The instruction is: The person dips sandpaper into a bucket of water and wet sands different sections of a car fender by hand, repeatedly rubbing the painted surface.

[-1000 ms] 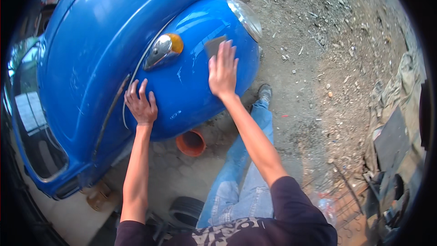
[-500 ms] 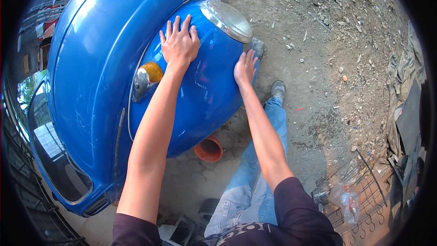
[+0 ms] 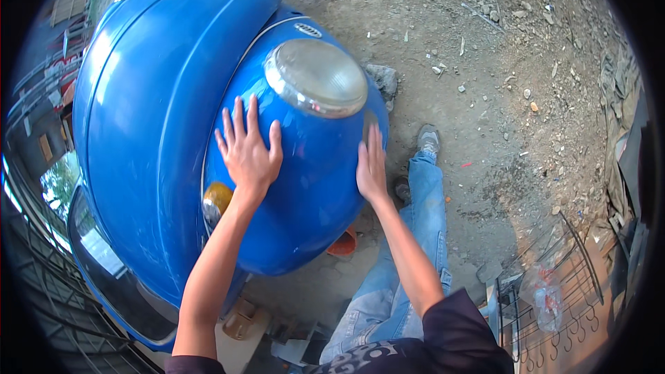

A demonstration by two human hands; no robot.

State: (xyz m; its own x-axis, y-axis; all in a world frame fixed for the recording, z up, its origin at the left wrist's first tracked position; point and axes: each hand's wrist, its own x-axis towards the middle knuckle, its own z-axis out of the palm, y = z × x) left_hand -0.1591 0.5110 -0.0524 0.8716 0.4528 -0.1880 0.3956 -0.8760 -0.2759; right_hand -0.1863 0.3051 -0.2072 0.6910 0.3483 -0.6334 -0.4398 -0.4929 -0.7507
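Note:
Both of my hands rest against the rounded front fender (image 3: 298, 187) of a glossy blue car. My left hand (image 3: 249, 156) lies on its upper surface with fingers spread, holding nothing. Just below that wrist sits an amber turn signal lamp (image 3: 218, 197) in a chrome housing, partly hidden by my forearm. My right hand (image 3: 373, 170) is at the fender's outer right side, fingers stretched out and close together, palm toward the paint. Beyond both hands is the round headlight (image 3: 318, 77) with a chrome rim. The blue hood (image 3: 166, 83) curves away to the left.
A grey stone (image 3: 382, 82) lies beside the fender. Under it an orange bucket (image 3: 343, 242) shows in part. Gravelly dirt ground (image 3: 478, 125) spreads to the right. At the lower right are a wire rack (image 3: 554, 305) and a clear plastic bottle (image 3: 547, 305).
The view has shifted, so the headlight appears lower and further left. My left hand now sits nearer the headlight's lower left side. The right hand remains along the fender's outer side.

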